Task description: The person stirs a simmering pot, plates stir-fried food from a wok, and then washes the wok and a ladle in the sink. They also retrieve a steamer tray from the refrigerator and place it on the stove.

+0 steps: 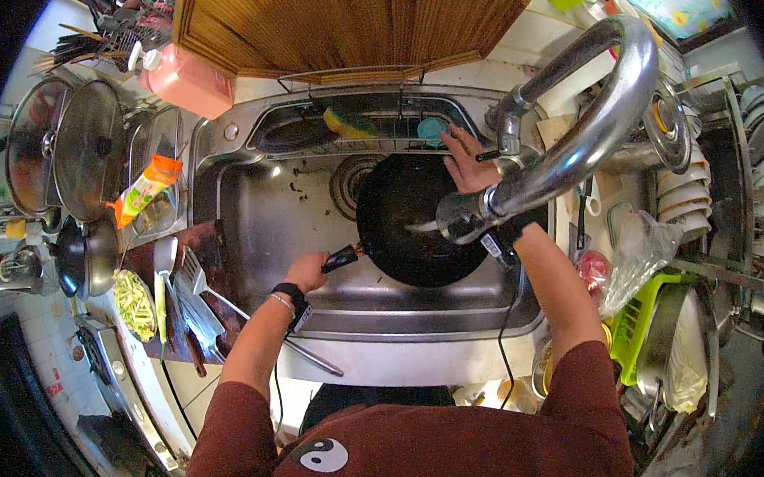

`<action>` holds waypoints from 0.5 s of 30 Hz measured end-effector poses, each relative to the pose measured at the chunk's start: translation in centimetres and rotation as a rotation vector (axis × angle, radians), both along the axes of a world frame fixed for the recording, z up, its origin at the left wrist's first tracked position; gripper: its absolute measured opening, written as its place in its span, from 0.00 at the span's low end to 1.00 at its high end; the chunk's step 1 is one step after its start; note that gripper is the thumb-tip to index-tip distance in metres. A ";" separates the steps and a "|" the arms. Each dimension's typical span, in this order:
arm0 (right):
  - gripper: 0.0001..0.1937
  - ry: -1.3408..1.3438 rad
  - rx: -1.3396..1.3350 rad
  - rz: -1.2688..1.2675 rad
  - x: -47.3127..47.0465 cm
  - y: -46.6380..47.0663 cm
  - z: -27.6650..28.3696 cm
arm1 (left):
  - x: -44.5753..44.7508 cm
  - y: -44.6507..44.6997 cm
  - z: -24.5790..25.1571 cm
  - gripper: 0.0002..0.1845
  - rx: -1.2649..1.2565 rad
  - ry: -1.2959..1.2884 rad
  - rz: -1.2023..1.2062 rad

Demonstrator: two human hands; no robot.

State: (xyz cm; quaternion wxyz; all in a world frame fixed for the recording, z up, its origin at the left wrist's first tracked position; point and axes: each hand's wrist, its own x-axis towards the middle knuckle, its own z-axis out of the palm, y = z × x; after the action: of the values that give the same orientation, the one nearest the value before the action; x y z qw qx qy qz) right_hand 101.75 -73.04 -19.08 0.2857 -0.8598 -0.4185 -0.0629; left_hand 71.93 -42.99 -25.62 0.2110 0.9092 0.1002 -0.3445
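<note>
My left hand (306, 272) grips the handle (340, 259) of a black wok (398, 240) inside the stainless steel sink (269, 230). From the curved metal faucet (620, 109), a thin stream of water (421, 227) falls into the wok. My right hand (468, 159) reaches behind the faucet head, fingers apart, its fingertips beside a round turquoise scrubber (433, 130) on the wire rack (362, 145) along the sink's back. Whether they touch it I cannot tell. A yellow-green sponge (348, 127) lies farther left on that rack. The faucet hides part of my right hand and wrist.
Left of the sink, a cutting board (212, 240) bears a cleaver (199, 312) and a slotted turner (203, 279). Cut green vegetables fill a dish (133, 304) beside it. Pan lids (89, 145) and a pink bottle (190, 82) stand behind. Bowls (685, 193) are stacked right, above a green basket (638, 323).
</note>
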 end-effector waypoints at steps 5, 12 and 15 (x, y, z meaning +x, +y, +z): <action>0.23 0.160 -0.055 0.016 4.8 3.8 -1.0 | 0.0 -0.6 2.2 0.17 0.033 -0.026 -0.024; 0.18 0.434 -0.227 -0.142 7.3 6.2 -2.0 | 0.1 -1.2 6.6 0.19 0.068 0.057 -0.040; 0.16 0.494 -0.198 -0.187 8.1 6.6 -3.8 | 0.3 -2.2 8.1 0.17 0.109 0.062 -0.019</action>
State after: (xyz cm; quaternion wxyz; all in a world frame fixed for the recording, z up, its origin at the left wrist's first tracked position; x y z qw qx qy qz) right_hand 109.82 -66.47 -22.88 0.2865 -0.9077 -0.2590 0.1639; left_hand 72.26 -45.24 -17.51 0.1547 0.9091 0.1168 -0.3687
